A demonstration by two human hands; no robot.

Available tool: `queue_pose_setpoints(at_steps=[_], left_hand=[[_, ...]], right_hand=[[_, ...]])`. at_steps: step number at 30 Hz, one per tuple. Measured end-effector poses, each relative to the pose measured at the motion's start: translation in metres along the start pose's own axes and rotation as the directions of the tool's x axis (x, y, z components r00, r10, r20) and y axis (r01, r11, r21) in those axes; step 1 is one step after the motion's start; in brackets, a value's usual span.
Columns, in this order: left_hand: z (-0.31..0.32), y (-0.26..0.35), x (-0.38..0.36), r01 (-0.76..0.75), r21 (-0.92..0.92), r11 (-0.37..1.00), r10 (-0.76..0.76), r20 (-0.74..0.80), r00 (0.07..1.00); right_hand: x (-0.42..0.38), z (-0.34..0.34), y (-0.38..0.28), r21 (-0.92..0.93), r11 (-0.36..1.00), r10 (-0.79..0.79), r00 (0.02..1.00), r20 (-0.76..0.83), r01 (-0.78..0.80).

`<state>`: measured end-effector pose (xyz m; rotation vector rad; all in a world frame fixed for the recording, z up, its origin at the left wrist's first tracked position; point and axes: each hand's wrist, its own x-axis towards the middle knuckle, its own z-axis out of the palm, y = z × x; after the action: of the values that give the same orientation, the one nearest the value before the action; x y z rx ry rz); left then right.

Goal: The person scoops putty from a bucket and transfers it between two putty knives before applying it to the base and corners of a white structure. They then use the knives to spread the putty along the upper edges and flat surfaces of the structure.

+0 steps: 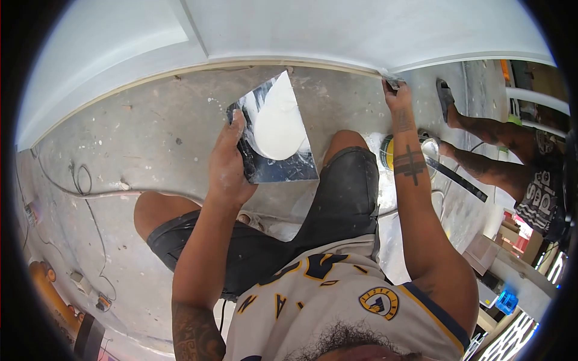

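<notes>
My left hand (232, 153) grips a dark flat board (280, 171) by its left edge. A thick mound of white paste (280, 123) lies on the board, with white smears around it. On the right, my arm is stretched forward, and my right hand (397, 94) is closed on a small putty knife (392, 78). The knife's blade is at the lower edge of the white panel (337, 30), near a corner; whether it touches is too small to tell.
A bucket (387, 151) stands beside my right forearm. Another person's legs (490, 171) are at the right. Cables (90, 195) run over the concrete floor (162, 132) at the left, near an orange machine (54, 298). A blue object (506, 302) is at the lower right.
</notes>
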<state>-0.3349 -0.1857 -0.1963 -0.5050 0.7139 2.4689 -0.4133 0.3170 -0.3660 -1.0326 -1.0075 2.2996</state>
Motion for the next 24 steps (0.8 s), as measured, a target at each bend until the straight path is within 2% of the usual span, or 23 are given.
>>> queue_pose_setpoints(at_steps=[1,5,6,7,8,9,10,11,13,16,20,22,24], left_hand=[[0.002,0.0,0.0,0.005,-0.001,1.0,-0.005,-0.004,1.0],[-0.003,0.0,0.002,0.018,-0.013,1.0,-0.018,0.011,1.0],[-0.003,0.0,0.002,0.018,-0.014,1.0,-0.018,0.011,1.0],[-0.002,0.0,0.002,0.015,-0.013,1.0,-0.015,0.011,1.0],[-0.002,0.0,0.002,0.009,-0.013,1.0,-0.009,0.011,1.0],[-0.002,0.001,0.002,0.007,-0.016,1.0,-0.007,0.01,1.0],[-0.002,0.001,0.002,0.009,-0.012,1.0,-0.009,0.01,1.0],[-0.003,0.001,0.001,0.011,-0.008,1.0,-0.011,0.01,1.0],[0.0,0.003,-0.001,0.015,-0.003,1.0,-0.015,-0.003,1.0],[0.002,0.004,-0.002,0.014,0.004,1.0,-0.013,-0.014,1.0],[-0.001,0.007,-0.004,0.011,-0.042,0.999,-0.011,0.006,1.0],[0.0,0.008,-0.005,0.005,-0.041,0.999,-0.005,0.002,1.0],[-0.002,0.008,-0.005,0.003,-0.041,0.999,-0.003,-0.002,1.0]], right_hand=[[-0.008,-0.004,0.001,0.024,0.997,-0.07,0.992,0.108,0.068],[-0.062,-0.013,0.007,-0.049,0.993,-0.103,0.992,0.068,0.106],[-0.086,-0.006,0.007,-0.333,0.925,-0.17,0.983,0.064,0.181],[-0.098,-0.003,0.007,-0.588,0.774,-0.235,0.969,0.08,0.236],[-0.1,-0.002,0.004,-0.589,0.772,-0.235,0.968,0.083,0.238],[-0.1,-0.003,-0.001,-0.838,0.367,-0.396,0.883,0.252,0.404],[-0.1,-0.004,-0.003,-0.878,-0.132,-0.445,0.765,0.467,0.459],[-0.096,-0.002,-0.009,-0.878,-0.135,-0.442,0.765,0.469,0.46],[-0.094,0.017,-0.026,-0.801,-0.39,-0.338,0.739,0.583,0.453],[-0.067,0.028,-0.037,-0.764,-0.471,-0.259,0.76,0.597,0.44],[-0.037,0.03,-0.034,-0.742,-0.502,-0.246,0.749,0.615,0.444],[-0.035,0.032,-0.032,-0.76,-0.541,-0.255,0.791,0.557,0.361],[-0.035,0.036,-0.033,-0.767,-0.529,-0.238,0.804,0.545,0.363]])
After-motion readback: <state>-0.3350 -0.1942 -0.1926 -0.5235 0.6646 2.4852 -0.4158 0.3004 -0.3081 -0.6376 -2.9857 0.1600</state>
